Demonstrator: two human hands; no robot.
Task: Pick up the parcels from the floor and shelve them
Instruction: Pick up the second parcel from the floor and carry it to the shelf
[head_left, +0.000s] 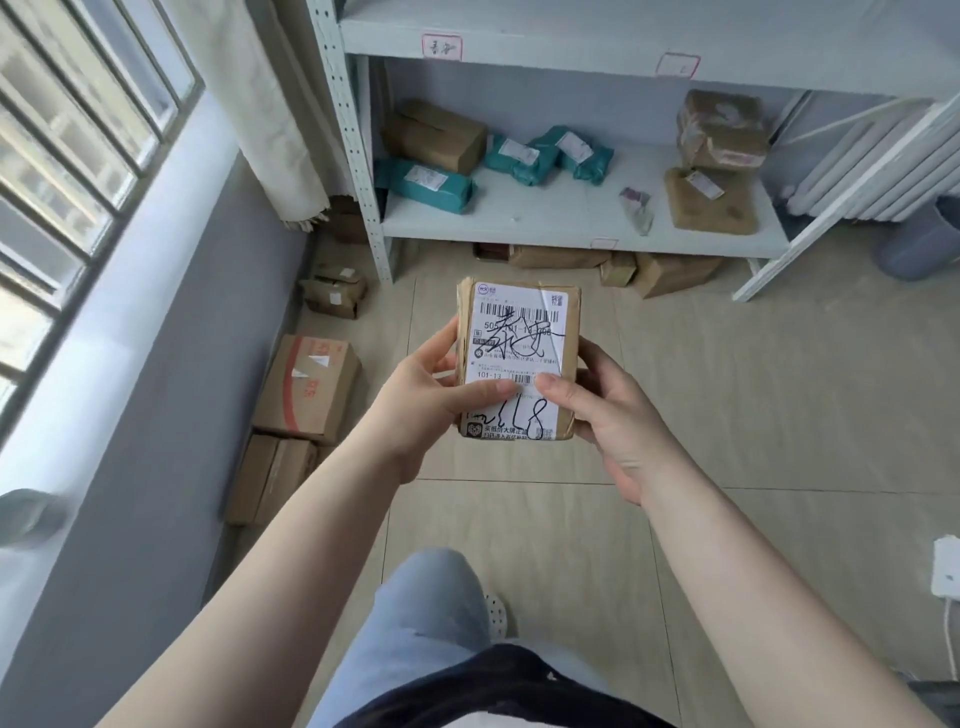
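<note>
**In front of the shelf: one parcel in both hands, label up**

In the middle of the room, the person is standing a few steps short of the grey shelving unit and holding a small brown parcel out ahead of them. The left hand is gripping its left edge, thumb lying across the lower label; the right hand is clasping the right edge, thumb pressing the label too. The parcel's long axis is pointing away from the person, straight toward the shelf, its label facing up.

The lower shelf board is lying ahead of and beyond the parcel. A bare stretch of it is showing in the middle, between the teal mailers and the brown packets at the right; that gap looks the likeliest landing spot. Nothing is standing between hands and shelf.

More cartons are waiting on the floor along the left wall, and others under the shelf.
</note>
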